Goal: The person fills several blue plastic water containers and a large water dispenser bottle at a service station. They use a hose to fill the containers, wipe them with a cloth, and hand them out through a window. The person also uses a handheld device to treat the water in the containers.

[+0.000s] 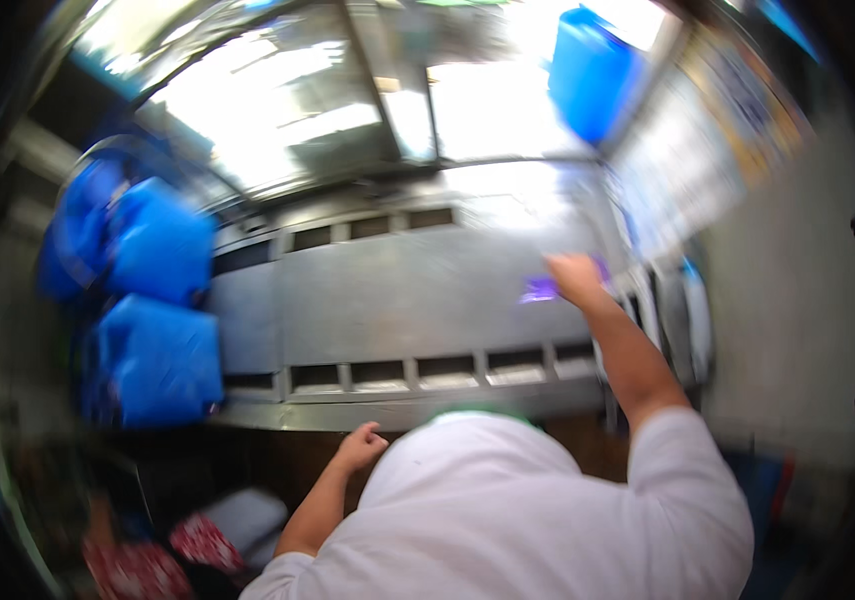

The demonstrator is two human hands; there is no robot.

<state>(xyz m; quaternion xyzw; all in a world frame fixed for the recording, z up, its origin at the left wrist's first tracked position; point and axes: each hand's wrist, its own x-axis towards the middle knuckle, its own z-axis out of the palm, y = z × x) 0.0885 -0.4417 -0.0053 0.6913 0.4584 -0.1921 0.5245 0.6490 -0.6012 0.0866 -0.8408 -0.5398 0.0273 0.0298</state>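
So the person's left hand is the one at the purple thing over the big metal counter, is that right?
Not quite: it's the right hand at the purple thing over the big metal counter. The head view shows it; the left hand is near the counter's front edge.

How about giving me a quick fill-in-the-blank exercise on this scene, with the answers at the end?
1. Over the metal tabletop, the person's right hand is at an item coloured ____.
2. Bulky blue objects crowd together at the tabletop's ____ end.
3. The person's shirt is coloured ____.

Missing words: purple; left; white.
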